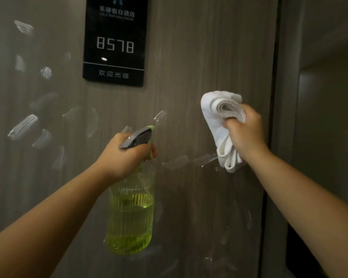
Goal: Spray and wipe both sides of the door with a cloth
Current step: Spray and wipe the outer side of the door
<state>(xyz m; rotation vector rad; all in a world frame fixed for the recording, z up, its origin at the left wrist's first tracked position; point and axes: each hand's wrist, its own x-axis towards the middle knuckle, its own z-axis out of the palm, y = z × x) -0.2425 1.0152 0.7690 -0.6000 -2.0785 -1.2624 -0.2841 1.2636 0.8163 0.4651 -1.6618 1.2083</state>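
The left hand [127, 155] grips the trigger head of a sprayer [132, 209], its clear bottle half full of yellow-green liquid, held up before the grey door [189, 67]. The right hand [244, 131] clutches a bunched white cloth [217, 117] near the door's right edge, below a black plate [115, 41] reading 8578.

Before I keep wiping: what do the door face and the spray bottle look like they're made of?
Door: seemingly wood-grain laminate or veneer, grey-brown with a semi-gloss finish; vertical grain lines and glossy reflections show.
Spray bottle: likely clear ribbed plastic, though possibly glass; yellow-green liquid shows through it, with a grey trigger head.
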